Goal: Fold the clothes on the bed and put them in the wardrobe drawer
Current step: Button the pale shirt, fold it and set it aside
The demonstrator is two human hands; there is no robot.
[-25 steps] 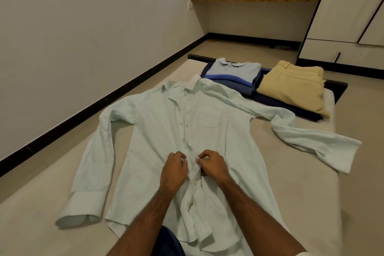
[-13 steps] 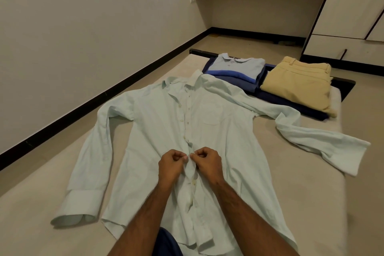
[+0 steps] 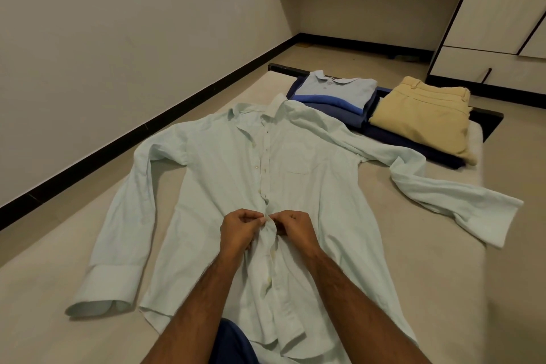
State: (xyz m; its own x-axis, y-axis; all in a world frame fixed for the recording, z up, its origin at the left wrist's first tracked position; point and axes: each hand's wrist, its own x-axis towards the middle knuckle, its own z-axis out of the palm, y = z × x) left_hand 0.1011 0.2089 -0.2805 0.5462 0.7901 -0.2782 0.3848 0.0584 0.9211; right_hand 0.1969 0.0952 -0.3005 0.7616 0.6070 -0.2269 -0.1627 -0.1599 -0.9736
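The shirt [image 3: 230, 186] lies spread on the bed [image 3: 413, 289]; behind it sit the folded polo [image 3: 336, 90] left, trousers [image 3: 422, 115] right.

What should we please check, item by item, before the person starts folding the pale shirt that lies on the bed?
1. Pale mint long-sleeved shirt lies front up on the beige mattress: ok.
2. Both sleeves spread out to the sides: ok.
3. Placket buttoned all the way: not ok; left hand and right hand each have a grip on it at mid-front, and the hem below hangs apart.
4. Button under the fingers fastened: cannot tell.
5. Room beside the folded light blue polo shirt and folded tan trousers: ok.
6. White wardrobe drawer open: not ok, it looks closed.
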